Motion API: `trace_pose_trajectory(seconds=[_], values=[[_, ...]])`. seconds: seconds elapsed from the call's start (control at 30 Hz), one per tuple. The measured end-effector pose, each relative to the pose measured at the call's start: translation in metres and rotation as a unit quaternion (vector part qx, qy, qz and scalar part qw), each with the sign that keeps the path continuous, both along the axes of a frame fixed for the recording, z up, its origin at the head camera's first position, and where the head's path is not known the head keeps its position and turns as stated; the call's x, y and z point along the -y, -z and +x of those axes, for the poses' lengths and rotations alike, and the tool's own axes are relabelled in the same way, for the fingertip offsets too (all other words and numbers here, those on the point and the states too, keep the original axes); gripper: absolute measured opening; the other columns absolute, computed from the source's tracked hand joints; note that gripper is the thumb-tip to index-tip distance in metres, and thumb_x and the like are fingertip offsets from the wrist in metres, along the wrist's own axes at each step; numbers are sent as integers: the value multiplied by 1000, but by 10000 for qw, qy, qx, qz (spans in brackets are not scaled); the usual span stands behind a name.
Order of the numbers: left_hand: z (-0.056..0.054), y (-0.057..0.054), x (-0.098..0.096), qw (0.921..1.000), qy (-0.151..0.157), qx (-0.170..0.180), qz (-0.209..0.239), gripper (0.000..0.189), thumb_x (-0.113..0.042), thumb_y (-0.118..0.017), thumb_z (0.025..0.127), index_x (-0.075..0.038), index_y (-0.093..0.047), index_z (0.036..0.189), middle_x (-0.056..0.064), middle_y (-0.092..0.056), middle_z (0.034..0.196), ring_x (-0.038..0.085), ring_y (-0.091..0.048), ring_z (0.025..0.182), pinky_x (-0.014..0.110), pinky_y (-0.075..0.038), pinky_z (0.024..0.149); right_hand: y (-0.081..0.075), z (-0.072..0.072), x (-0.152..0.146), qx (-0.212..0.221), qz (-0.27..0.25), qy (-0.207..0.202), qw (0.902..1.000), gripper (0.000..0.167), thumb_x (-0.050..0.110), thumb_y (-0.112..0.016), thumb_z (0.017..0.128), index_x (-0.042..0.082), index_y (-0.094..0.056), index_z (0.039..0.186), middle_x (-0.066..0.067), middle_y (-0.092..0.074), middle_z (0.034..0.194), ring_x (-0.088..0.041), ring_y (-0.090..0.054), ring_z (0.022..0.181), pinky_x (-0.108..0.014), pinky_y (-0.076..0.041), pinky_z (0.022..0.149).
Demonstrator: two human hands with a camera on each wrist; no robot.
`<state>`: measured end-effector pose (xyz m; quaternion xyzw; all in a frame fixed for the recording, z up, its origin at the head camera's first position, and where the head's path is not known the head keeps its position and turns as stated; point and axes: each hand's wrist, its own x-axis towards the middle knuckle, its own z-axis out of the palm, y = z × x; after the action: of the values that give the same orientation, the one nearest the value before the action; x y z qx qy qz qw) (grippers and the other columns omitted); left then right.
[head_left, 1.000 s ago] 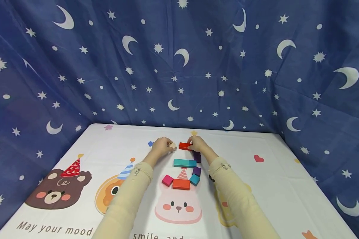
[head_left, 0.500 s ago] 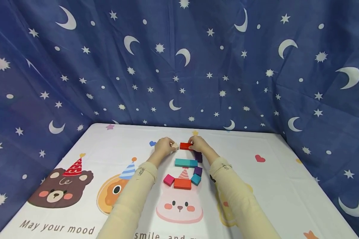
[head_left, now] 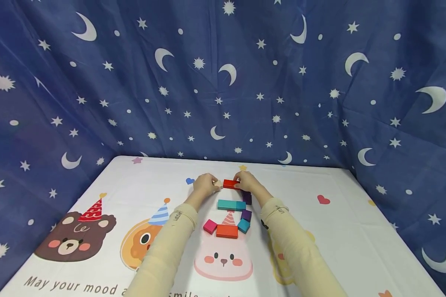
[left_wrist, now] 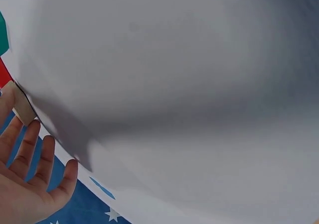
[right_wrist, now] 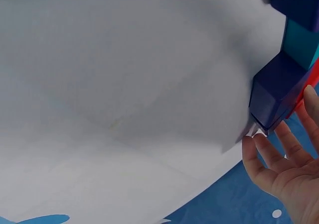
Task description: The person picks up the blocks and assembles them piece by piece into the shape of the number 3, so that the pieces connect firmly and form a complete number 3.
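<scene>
At the far side of the table, my left hand (head_left: 204,185) pinches a small pale wooden block (head_left: 218,183) between thumb and fingers. Just right of it lies a red block (head_left: 228,184), whose right end my right hand (head_left: 247,181) grips. The pale block stands close to the red one's left end; whether they touch is hard to tell. In the left wrist view, the wooden block (left_wrist: 23,109) appears under the fingertips. A dark purple block (head_left: 247,198) runs down from the red one, below my right hand; the right wrist view shows this purple block (right_wrist: 274,92) near the fingers.
Nearer lie a teal block (head_left: 226,204) with a darker teal end, a small purple block (head_left: 246,215), a blue cube (head_left: 243,225), an orange-red block (head_left: 226,231) and a pink cube (head_left: 209,226), in a curved line. A starry blue curtain (head_left: 223,82) stands behind the table.
My left hand has moved slightly right with the pale block, narrowing the gap to the red block. My right hand stays on the red block. The view has shifted a little.
</scene>
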<state>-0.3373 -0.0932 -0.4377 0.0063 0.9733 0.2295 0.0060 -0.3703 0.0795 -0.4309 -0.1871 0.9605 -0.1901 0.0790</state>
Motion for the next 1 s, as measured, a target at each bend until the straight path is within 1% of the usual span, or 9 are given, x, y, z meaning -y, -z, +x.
trace_pose_trajectory(seconds=[0.07, 0.2, 0.3, 0.4, 0.57, 0.83, 1.0], values=[[-1, 0, 0, 10000, -10, -23, -4, 36, -26, -75, 79, -13, -70, 112, 4, -71, 101, 24, -63, 99, 38, -50, 84, 0, -1, 0, -44, 25, -32, 10000, 23, 9, -66, 86, 1, -68, 107, -17, -67, 108, -30, -59, 102, -42, -47, 97], [-1, -1, -1, 10000, 19, -58, 3, 36, -25, -76, 78, -12, -71, 111, 5, -70, 109, 25, -62, 104, 39, -50, 85, 1, -2, -1, -128, 61, -77, 9999, 22, 9, -66, 86, 1, -68, 107, -17, -67, 106, -29, -59, 97, -41, -48, 95], [0, -3, -2, 10000, 1, -22, 1, 36, -25, -76, 78, -11, -71, 110, 6, -68, 115, 26, -61, 107, 39, -50, 87, 1, -3, -2, -133, 52, -111, 9998, 22, 9, -66, 86, 1, -68, 107, -17, -67, 105, -28, -59, 95, -41, -48, 93], [1, -5, -3, 10000, -43, 29, -31, 36, -25, -76, 78, -12, -70, 111, 6, -67, 117, 27, -61, 109, 41, -49, 89, 1, -3, -2, -114, 17, -111, 9999, 22, 8, -66, 86, 1, -68, 106, -16, -67, 104, -27, -59, 94, -40, -48, 93], [2, -6, -4, 9999, -39, 61, -74, 37, -25, -77, 78, -13, -70, 112, 7, -66, 118, 28, -60, 110, 42, -48, 91, 2, -2, -2, -103, -2, -78, 9999, 21, 8, -66, 86, 1, -68, 106, -16, -67, 104, -27, -59, 94, -40, -48, 93], [3, -4, -4, 10000, -37, 77, -34, 37, -24, -76, 78, -12, -70, 112, 7, -67, 118, 27, -60, 110, 43, -47, 92, 3, -1, -2, -27, -37, -13, 10000, 21, 9, -66, 87, 0, -68, 106, -16, -67, 105, -27, -59, 93, -40, -49, 93], [3, -4, -4, 9999, -22, -50, -112, 36, -25, -77, 77, -12, -71, 110, 7, -68, 116, 28, -61, 108, 43, -49, 89, 2, 1, -1, -110, 39, -39, 9999, 22, 10, -66, 87, 0, -67, 106, -16, -67, 105, -27, -60, 94, -40, -49, 93]])
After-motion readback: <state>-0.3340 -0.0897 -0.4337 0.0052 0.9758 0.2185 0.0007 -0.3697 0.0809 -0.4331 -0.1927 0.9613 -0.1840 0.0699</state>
